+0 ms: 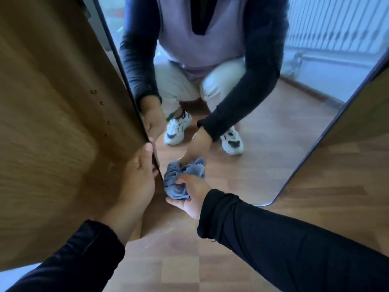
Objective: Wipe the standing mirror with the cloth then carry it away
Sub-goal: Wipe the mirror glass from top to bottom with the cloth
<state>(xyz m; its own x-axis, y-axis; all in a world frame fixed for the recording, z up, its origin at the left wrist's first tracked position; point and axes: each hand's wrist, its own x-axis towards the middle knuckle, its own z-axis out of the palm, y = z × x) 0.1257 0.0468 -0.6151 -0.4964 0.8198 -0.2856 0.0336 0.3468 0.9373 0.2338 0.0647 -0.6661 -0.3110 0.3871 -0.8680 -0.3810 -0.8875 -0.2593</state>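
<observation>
Standing mirror (pixel 263 144) fills the upper centre of the view, leaning against a brown wood panel (pixel 52 123) at 9 o'clock; its dark frame runs diagonally from top left down to the floor near centre, with the rounded bottom corner at 4 o'clock resting on the wood-look floor (pixel 189 260).

Left hand (pixel 141 180), just left of centre: grip clamped on the mirror's left frame edge, low down, thumb on the near side and fingers wrapped round the edge onto the glass. Dark sleeve (pixel 69 256) runs off to 7 o'clock.

Right hand (pixel 191 197), centre: grip closed on a bunched blue-grey cloth (pixel 176 182), thumb on top and fingers under it. Cloth is pressed against the glass at the mirror's bottom left corner, right beside the left hand. Its reflection meets it on the glass directly above.

Right arm in a dark sleeve comes in from 4 o'clock.

Mirror reflects a crouching person: lilac vest, dark long sleeves, light trousers, white trainers. It also shows a white radiator at 1 o'clock and the same floor.
</observation>
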